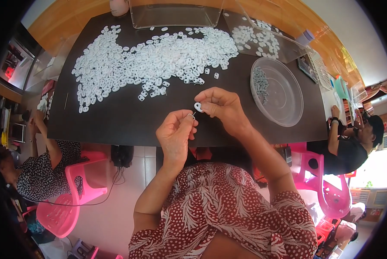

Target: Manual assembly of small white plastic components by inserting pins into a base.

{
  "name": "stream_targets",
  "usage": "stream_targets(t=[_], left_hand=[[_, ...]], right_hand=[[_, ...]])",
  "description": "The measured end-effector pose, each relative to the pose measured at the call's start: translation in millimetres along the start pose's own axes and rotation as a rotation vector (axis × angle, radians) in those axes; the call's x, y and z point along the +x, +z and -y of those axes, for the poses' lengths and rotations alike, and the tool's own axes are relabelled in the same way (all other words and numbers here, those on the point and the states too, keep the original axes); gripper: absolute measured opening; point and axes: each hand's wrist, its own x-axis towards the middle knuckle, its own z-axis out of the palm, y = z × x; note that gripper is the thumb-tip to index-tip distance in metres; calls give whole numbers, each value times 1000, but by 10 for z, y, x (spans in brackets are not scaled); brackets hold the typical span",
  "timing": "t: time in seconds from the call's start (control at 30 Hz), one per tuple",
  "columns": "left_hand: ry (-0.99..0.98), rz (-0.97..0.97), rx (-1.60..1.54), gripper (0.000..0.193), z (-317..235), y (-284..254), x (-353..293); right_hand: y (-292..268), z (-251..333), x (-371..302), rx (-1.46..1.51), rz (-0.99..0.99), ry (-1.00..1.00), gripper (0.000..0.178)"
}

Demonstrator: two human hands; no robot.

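A small white ring (pixel 198 106) is pinched in the right hand (pixel 221 108), just above the dark tabletop (pixel 116 121). A thin metal pin (pixel 193 115) is pinched in the left hand (pixel 176 131). The ring is found at about one o'clock from the pin, almost touching. The big pile of white rings (pixel 150 60) is spread at eleven o'clock, well apart.

A clear rectangular plastic box (pixel 175 15) stands at the far edge of the dark table (pixel 116 121). Pink plastic chairs (pixel 79 190) stand on the pale tiled floor (pixel 116 211). A seated person in black (pixel 349 151) is at right, another in a dotted garment (pixel 38 172) at left.
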Motion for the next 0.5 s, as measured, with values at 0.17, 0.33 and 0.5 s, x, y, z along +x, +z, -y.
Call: stream_targets(t=[0.17, 0.33, 0.5], left_hand=[[50, 8, -84, 11, -6, 21, 7], [48, 12, -166, 11, 29, 7, 64], [29, 13, -262, 11, 20, -14, 59]], right_hand=[[-12, -22, -5, -10, 51, 22, 17], [55, -22, -57, -13, 94, 48, 17], [103, -44, -99, 4, 78, -21, 15]])
